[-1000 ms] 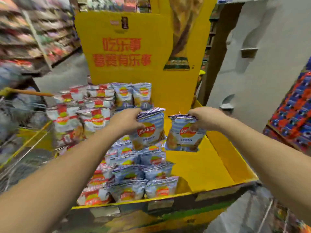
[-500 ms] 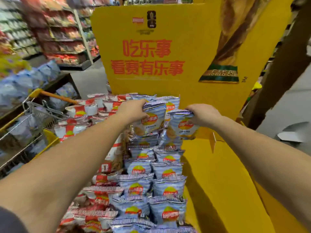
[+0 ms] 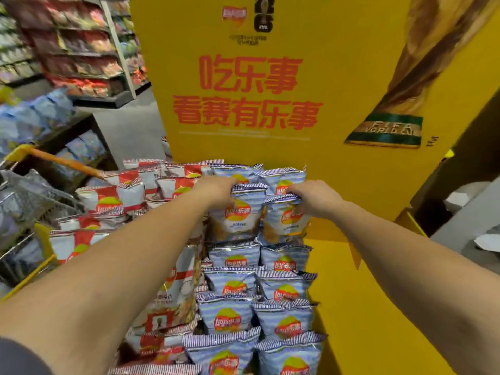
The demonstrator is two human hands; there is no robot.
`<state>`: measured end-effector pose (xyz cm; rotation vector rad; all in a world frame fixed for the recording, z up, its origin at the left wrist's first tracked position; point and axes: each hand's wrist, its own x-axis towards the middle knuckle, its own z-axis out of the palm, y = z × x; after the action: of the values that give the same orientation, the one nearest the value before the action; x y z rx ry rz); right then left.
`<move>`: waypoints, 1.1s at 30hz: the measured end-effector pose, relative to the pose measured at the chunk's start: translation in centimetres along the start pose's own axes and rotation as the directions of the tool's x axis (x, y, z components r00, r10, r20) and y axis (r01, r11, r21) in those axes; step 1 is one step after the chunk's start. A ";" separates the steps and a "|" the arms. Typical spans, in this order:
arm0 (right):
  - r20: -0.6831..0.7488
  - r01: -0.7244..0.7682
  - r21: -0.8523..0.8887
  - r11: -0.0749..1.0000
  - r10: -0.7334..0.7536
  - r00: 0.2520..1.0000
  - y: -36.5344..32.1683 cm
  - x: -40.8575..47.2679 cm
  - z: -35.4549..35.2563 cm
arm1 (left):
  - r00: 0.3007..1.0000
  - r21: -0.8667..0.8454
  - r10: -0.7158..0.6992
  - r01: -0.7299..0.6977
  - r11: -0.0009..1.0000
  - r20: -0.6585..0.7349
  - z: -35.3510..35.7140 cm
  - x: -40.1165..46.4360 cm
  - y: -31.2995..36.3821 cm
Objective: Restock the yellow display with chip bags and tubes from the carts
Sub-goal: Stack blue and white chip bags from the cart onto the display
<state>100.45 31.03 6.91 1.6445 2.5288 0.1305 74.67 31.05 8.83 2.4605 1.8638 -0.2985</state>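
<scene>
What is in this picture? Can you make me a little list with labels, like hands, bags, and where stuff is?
left hand: grips the top of a blue chip bag
right hand: grips the top of a second blue chip bag
blue rows: two columns of blue bags below the held ones
red bags: stacked to the left
yellow display: bare floor on the right
cart: far left
</scene>
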 end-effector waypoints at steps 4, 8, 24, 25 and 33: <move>0.018 -0.032 0.067 0.997 0.031 0.999 -0.3 2.4 1.8 | 0.999 0.024 0.034 -0.034 0.999 -0.018 1.4 2.0 -1.2; -0.097 -0.105 -0.025 0.994 0.102 0.990 -1.2 3.9 3.3 | 0.987 0.052 0.010 -0.002 0.999 -0.161 2.8 2.6 -2.0; 0.058 -0.252 0.405 0.879 0.250 0.967 -4.8 -1.9 4.7 | 0.925 -0.117 -0.188 0.158 0.981 -0.330 2.2 -5.3 2.7; 0.082 -0.229 0.445 0.866 0.215 0.973 -5.1 -3.2 4.6 | 0.923 -0.159 -0.205 0.161 0.974 -0.324 2.1 -6.9 3.5; 0.067 -0.181 0.734 0.654 0.196 0.978 -10.2 -16.4 1.3 | 0.951 -0.596 -0.252 0.098 0.797 -0.181 3.3 -18.4 10.8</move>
<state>98.06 11.93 5.08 2.1477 2.5618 -1.0156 79.78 10.11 7.98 1.9690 1.8981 0.5418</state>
